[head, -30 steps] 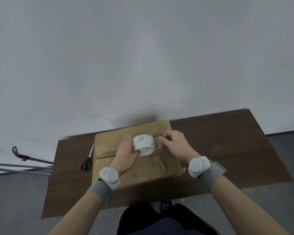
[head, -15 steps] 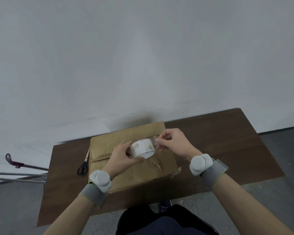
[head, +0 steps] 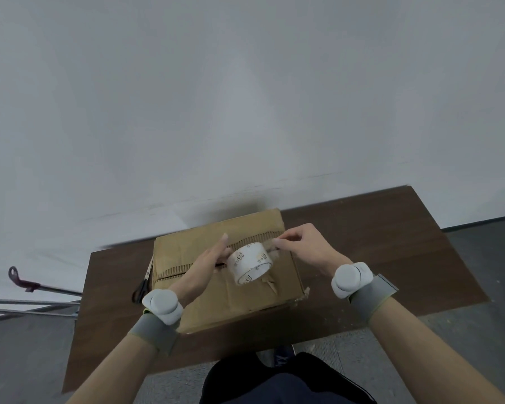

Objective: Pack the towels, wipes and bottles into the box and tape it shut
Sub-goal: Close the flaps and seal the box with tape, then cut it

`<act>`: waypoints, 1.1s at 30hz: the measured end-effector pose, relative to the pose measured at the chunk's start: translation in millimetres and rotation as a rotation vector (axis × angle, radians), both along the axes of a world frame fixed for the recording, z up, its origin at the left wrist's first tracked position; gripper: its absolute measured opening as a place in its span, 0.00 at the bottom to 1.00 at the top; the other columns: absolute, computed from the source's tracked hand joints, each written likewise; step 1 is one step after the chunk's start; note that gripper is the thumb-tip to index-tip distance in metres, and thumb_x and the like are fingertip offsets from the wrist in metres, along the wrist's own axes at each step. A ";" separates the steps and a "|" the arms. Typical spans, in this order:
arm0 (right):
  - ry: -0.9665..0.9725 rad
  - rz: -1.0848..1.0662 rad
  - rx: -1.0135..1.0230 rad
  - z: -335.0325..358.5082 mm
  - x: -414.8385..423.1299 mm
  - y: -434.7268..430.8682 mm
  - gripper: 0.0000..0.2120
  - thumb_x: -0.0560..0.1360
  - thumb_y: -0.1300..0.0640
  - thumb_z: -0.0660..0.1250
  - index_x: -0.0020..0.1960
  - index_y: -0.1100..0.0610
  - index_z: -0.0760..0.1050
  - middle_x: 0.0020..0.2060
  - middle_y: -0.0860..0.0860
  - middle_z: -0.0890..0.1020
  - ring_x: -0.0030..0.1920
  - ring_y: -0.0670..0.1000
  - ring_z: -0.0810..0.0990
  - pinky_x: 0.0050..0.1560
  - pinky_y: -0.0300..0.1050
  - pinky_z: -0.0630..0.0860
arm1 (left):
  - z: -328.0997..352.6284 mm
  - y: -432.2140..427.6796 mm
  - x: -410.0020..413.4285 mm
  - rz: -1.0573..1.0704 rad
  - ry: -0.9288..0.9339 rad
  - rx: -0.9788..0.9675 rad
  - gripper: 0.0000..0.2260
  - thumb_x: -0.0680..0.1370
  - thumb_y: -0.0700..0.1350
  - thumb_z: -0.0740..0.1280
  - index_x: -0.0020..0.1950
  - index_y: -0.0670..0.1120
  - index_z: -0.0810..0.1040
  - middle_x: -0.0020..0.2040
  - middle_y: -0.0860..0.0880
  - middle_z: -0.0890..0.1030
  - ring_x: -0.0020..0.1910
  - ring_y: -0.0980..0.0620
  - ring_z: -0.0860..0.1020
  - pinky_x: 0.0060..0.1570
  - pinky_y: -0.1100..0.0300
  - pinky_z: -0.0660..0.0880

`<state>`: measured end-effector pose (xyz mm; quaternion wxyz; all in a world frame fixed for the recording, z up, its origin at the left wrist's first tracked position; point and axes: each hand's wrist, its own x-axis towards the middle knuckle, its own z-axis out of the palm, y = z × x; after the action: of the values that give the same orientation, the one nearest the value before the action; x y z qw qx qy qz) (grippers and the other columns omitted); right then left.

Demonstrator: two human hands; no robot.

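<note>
Box (head: 245, 301), brown cardboard w/ flaps down, sits on dark wood table (head: 376, 243), left of centre, far edge close to the wall. Ragged corrugated seam runs left-right across its top.

Far left, off the table: metal rods (head: 27, 301) w/ a purple hook (head: 15, 275). Scissors (head: 140, 287) lie on table just beside box's left side, handles nearest.

L hand (head: 207, 265) is over box top and holds tape roll (head: 250, 262) by its left side, one finger (head: 223, 240) stretched straight toward the far side; other fingers mostly hidden. Roll is white w/ print, tilted, above box centre; can't tell if it touches the cardboard.

R hand (head: 306, 249) is just right of roll, thumb & forefinger pinched together at roll's far-right rim, other fingers curled.

Grey wristband w/ white puck on each wrist: left (head: 153, 333), right (head: 370, 295).
</note>
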<state>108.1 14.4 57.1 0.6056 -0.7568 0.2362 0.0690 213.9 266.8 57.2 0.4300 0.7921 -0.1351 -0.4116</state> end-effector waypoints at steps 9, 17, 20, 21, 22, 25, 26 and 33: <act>0.032 0.159 0.055 30.1 12.1 2.6 0.09 0.74 0.54 0.79 0.47 0.61 0.86 0.23 0.53 0.77 0.22 0.47 0.69 0.26 0.37 0.68 | -3.5 -7.1 8.9 -0.200 -0.065 0.111 0.10 0.73 0.53 0.70 0.52 0.52 0.79 0.48 0.54 0.84 0.49 0.54 0.81 0.51 0.58 0.76; -0.001 0.468 -0.180 79.9 35.6 26.9 0.02 0.76 0.57 0.74 0.48 0.55 0.84 0.24 0.55 0.82 0.19 0.50 0.71 0.23 0.39 0.71 | 2.6 -6.7 11.9 -0.252 -0.051 0.091 0.31 0.66 0.56 0.76 0.68 0.61 0.71 0.49 0.52 0.84 0.44 0.60 0.81 0.47 0.63 0.76; -0.070 0.550 -0.349 100.3 46.0 37.4 0.01 0.77 0.56 0.73 0.47 0.52 0.83 0.23 0.53 0.82 0.20 0.50 0.76 0.24 0.38 0.73 | 5.1 -7.3 16.6 -0.173 0.014 0.105 0.24 0.77 0.48 0.68 0.72 0.59 0.69 0.48 0.47 0.83 0.41 0.55 0.79 0.43 0.63 0.75; -0.102 0.568 -0.406 106.9 50.2 41.1 0.01 0.77 0.55 0.73 0.47 0.51 0.82 0.23 0.51 0.82 0.20 0.48 0.77 0.25 0.38 0.73 | 5.7 -7.8 18.6 -0.123 0.029 0.114 0.17 0.80 0.49 0.63 0.69 0.57 0.72 0.44 0.48 0.83 0.37 0.56 0.78 0.39 0.64 0.72; -0.140 0.582 -0.474 112.3 53.8 43.7 0.01 0.77 0.55 0.73 0.46 0.51 0.82 0.22 0.49 0.82 0.22 0.46 0.79 0.27 0.38 0.74 | 7.3 -10.0 20.0 -0.080 0.050 0.125 0.13 0.82 0.52 0.59 0.64 0.55 0.76 0.40 0.50 0.82 0.34 0.56 0.77 0.37 0.63 0.69; -0.252 0.626 -0.720 121.8 64.1 52.4 0.02 0.78 0.52 0.72 0.47 0.49 0.82 0.23 0.47 0.75 0.39 0.45 0.84 0.46 0.48 0.79 | 9.8 -10.8 24.6 -0.048 0.135 0.137 0.26 0.76 0.66 0.55 0.54 0.47 0.79 0.41 0.51 0.85 0.36 0.55 0.77 0.41 0.57 0.65; -0.267 0.637 -0.759 122.5 66.3 55.2 0.03 0.79 0.51 0.72 0.48 0.49 0.82 0.26 0.44 0.73 0.44 0.48 0.83 0.50 0.51 0.79 | 9.9 -9.2 25.4 -0.046 0.163 0.119 0.28 0.75 0.67 0.56 0.58 0.48 0.80 0.46 0.50 0.86 0.40 0.55 0.79 0.44 0.56 0.66; -0.263 0.688 -0.816 114.5 70.7 53.9 0.03 0.79 0.50 0.71 0.47 0.48 0.80 0.31 0.45 0.85 0.42 0.46 0.80 0.46 0.49 0.77 | 9.2 10.1 42.6 -0.019 0.234 -0.126 0.34 0.68 0.38 0.72 0.67 0.69 0.74 0.51 0.47 0.81 0.42 0.52 0.77 0.41 0.60 0.73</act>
<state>178.8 68.3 171.6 0.2297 -0.9660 -0.0953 0.0706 256.5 276.9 66.3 0.4877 0.7088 -0.1168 -0.4960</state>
